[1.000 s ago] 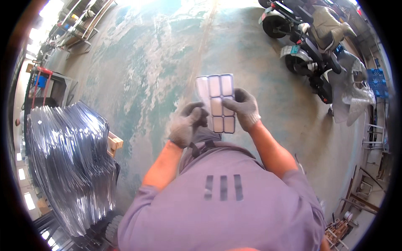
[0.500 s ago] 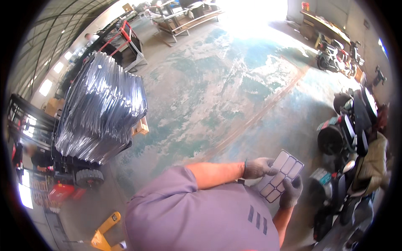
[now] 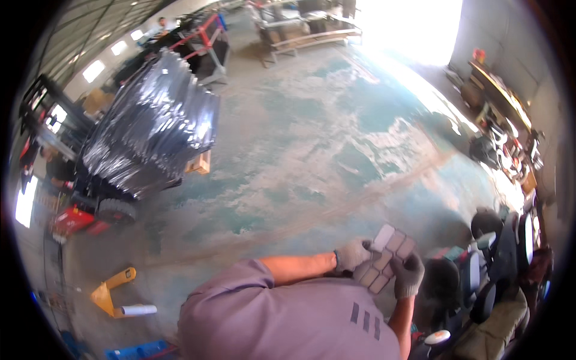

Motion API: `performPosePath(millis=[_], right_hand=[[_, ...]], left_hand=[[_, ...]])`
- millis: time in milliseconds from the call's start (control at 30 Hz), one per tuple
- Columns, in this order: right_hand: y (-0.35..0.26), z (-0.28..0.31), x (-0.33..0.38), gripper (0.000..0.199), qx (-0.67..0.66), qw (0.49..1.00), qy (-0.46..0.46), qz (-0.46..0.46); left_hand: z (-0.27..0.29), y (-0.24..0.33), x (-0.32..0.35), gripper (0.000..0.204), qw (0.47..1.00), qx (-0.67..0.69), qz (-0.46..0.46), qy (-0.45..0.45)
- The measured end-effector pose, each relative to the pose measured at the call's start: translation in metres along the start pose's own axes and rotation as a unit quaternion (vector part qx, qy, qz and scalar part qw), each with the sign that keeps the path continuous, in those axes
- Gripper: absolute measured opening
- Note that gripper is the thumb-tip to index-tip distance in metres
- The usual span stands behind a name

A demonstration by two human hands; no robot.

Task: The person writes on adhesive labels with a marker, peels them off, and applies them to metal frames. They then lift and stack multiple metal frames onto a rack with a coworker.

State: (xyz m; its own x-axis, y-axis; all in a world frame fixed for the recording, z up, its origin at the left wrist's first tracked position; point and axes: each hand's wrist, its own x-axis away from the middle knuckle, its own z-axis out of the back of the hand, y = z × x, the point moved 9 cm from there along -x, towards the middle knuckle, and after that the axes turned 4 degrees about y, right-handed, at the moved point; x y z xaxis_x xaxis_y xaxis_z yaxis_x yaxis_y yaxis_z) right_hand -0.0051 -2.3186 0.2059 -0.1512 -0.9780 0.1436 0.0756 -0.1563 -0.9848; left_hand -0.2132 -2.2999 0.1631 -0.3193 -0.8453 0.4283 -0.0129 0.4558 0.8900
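Observation:
A flat, pale grey-mauve piece (image 3: 382,261) is held in front of my body, at the lower right of the head view. Dark lines split its face into several rounded rectangular pads. My left hand (image 3: 353,255), in a grey knit glove, is closed on its left edge with the thumb toward the piece. Gloved the same way, my right hand (image 3: 408,275) grips the right edge, its thumb lying over the face. The piece is tilted, and the fingers behind it are hidden.
A tall stack of dark sheets in shiny wrap (image 3: 162,126) stands at left on a wooden pallet (image 3: 200,162). Parked scooters (image 3: 504,252) line the right side. A yellow lift handle (image 3: 105,294) and a white roll (image 3: 138,310) are at lower left. A person (image 3: 162,23) is far back.
The whole view has shifted and turned; the stack sits higher and the scooters lower. The white roll shows more fully. Both hands keep hold of the padded piece, now a little lower and further left.

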Motion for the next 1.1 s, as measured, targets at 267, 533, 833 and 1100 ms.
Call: performPosePath(millis=[267, 533, 833, 1100], right_hand=[[-0.05, 0.111, -0.211, 0.023, -0.028, 0.997, 0.054, -0.045], [0.008, 0.216, -0.404, 0.023, -0.046, 0.981, 0.165, -0.094], [-0.039, 0.327, -0.697, 0.038, 0.102, 0.984, 0.097, -0.108], [-0.069, 0.378, -0.979, 0.04, 0.14, 0.984, 0.083, -0.073]], left_hand=[[-0.075, 0.143, -0.253, 0.034, 0.996, -0.034, -0.086, 0.008], [-0.144, 0.211, -0.474, 0.035, 0.986, -0.159, -0.044, 0.01], [-0.19, 0.3, -0.734, 0.036, 0.995, -0.059, -0.034, 0.066], [-0.148, 0.369, -0.947, 0.029, 0.988, 0.013, -0.007, 0.155]])
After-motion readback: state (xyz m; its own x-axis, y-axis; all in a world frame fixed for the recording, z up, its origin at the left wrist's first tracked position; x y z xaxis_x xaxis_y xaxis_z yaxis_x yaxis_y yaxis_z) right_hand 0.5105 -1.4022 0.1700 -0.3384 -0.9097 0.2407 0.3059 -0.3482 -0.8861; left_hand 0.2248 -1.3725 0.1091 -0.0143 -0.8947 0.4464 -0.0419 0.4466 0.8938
